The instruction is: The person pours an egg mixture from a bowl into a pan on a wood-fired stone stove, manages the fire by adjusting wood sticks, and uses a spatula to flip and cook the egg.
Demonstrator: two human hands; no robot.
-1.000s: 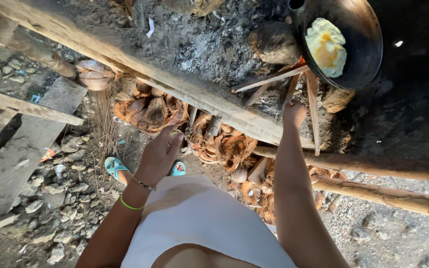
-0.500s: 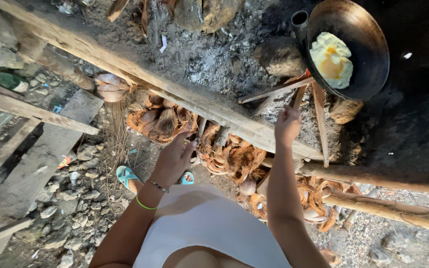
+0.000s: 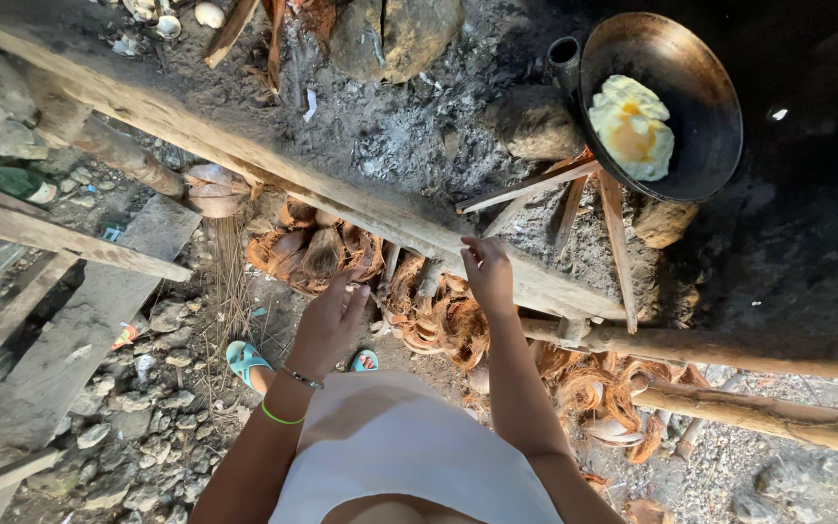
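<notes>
We get soft, even daylight on the left, where the stony ground (image 3: pixel 138 408) reads clearly, while the upper right falls into deep shadow past the pan (image 3: pixel 671 97). The egg (image 3: pixel 632 126) glows bright, nearly blown out. Wide-angle bending bows the timber beam (image 3: pixel 244 155) near the edges; focus stays reasonably crisp throughout

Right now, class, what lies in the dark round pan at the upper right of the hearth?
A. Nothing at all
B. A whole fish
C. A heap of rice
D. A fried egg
D: the pan holds a fried egg, white with a yellow-orange centre, lying toward its left side above the firewood sticks.
</notes>
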